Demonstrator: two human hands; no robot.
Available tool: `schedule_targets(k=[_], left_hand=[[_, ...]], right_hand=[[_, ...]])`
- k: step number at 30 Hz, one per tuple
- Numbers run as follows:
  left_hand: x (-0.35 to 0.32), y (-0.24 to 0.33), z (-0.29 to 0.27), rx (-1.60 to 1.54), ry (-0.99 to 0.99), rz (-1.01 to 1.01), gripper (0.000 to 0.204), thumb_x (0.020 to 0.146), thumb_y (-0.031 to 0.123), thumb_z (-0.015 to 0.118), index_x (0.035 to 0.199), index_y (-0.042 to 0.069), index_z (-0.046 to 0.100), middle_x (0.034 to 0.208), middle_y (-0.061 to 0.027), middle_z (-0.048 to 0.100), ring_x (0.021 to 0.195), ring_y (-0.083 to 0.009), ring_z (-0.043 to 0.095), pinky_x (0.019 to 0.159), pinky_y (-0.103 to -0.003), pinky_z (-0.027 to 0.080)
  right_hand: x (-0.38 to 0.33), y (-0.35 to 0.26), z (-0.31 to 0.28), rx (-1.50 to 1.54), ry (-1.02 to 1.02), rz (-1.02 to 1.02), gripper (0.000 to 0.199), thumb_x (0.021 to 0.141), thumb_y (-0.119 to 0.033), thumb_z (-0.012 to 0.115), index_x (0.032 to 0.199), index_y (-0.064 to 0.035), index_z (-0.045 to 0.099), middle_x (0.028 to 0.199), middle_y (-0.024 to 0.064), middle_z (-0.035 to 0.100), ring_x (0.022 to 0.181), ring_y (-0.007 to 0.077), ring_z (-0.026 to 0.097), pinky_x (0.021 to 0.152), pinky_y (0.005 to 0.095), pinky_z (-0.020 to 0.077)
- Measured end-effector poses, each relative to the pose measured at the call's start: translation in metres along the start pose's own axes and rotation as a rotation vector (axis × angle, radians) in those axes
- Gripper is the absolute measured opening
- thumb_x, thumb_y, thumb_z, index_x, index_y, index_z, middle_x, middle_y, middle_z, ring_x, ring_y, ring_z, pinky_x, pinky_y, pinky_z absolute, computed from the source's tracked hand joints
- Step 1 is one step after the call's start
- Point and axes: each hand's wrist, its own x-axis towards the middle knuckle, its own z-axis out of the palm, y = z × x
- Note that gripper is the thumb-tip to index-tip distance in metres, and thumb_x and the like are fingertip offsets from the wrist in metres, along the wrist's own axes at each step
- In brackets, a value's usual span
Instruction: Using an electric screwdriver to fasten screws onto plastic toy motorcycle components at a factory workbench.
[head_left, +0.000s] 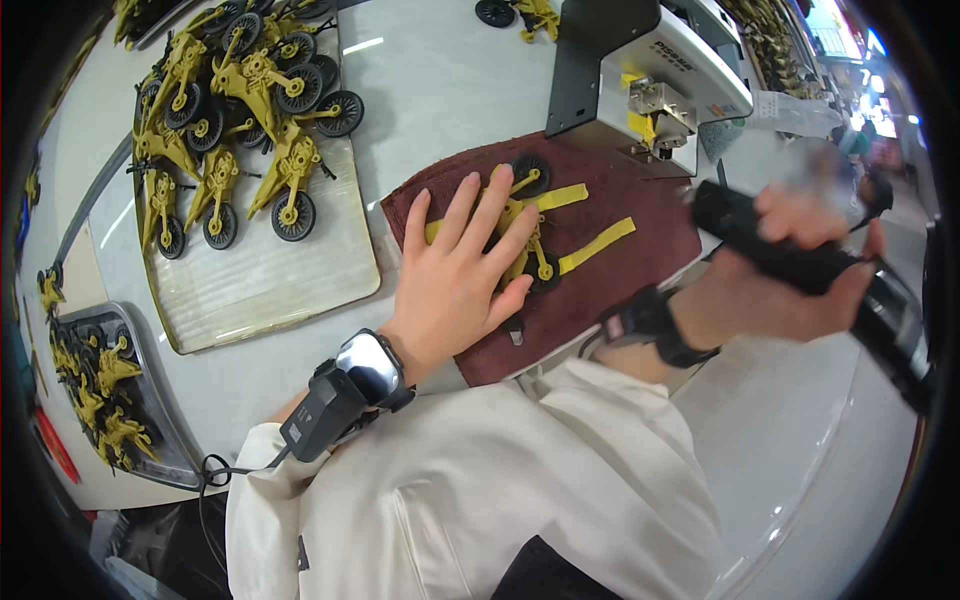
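Observation:
My left hand (455, 265) lies flat with its fingers spread over a yellow toy motorcycle (543, 262) with black wheels, partly hiding it. The toy rests on a dark red cloth (640, 265). Two strips of yellow tape (597, 247) stick out from it to the right. Raised at the right, my right hand (790, 285) is wrapped round a long black handheld tool (752, 232); motion blur hides what kind it is.
A tape dispenser (625, 90) with yellow tape stands behind the cloth. To the left, a flat tray (270, 300) bears a pile of similar toy motorcycles (235, 100). A metal tray (180, 440) at the lower left holds several more small yellow pieces (105, 395).

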Motion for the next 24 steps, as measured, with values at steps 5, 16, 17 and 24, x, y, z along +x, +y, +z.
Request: schedule_targets(k=[5,16,17,24], left_hand=[[-0.001,-0.003,0.001,-0.002,-0.004,-0.001,0.062,0.075,0.034,0.063,0.132,0.020,0.046,0.146,-0.0133,0.027,0.129,-0.0319,0.033,0.103,-0.054,0.022],[-0.001,-0.006,0.001,-0.042,0.035,0.027,0.057,0.076,0.037,0.061,0.127,0.016,0.049,0.147,-0.0131,0.026,0.130,-0.0318,0.031,0.101,-0.055,0.023],[-0.002,-0.006,0.000,-0.045,0.031,0.027,0.057,0.076,0.037,0.061,0.127,0.016,0.049,0.147,-0.0131,0.026,0.130,-0.0318,0.031,0.101,-0.055,0.023],[-0.003,-0.009,0.003,-0.094,0.059,0.019,0.042,0.076,0.036,0.062,0.109,0.011,0.055,0.146,-0.0139,0.028,0.130,-0.0324,0.032,0.101,-0.056,0.022]], right_hand=[[0.042,0.033,0.006,-0.189,0.095,-0.045,0.037,0.082,-0.018,0.057,0.110,0.0015,0.043,0.058,0.0090,0.051,0.046,0.0179,0.050,0.046,0.0299,0.0447],[-0.035,0.024,0.031,0.209,-0.275,0.254,0.055,0.087,-0.021,0.059,0.124,0.0002,0.025,0.068,0.0107,0.051,0.053,0.0203,0.051,0.054,0.0335,0.0466],[-0.043,0.021,0.038,0.192,-0.276,0.272,0.059,0.087,-0.023,0.061,0.124,0.0009,0.023,0.069,0.0107,0.052,0.054,0.0203,0.052,0.056,0.0335,0.0472],[-0.057,0.034,0.051,0.236,-0.306,0.329,0.058,0.084,-0.020,0.065,0.117,0.0021,0.023,0.072,0.0092,0.056,0.060,0.0172,0.056,0.062,0.0297,0.0488]])
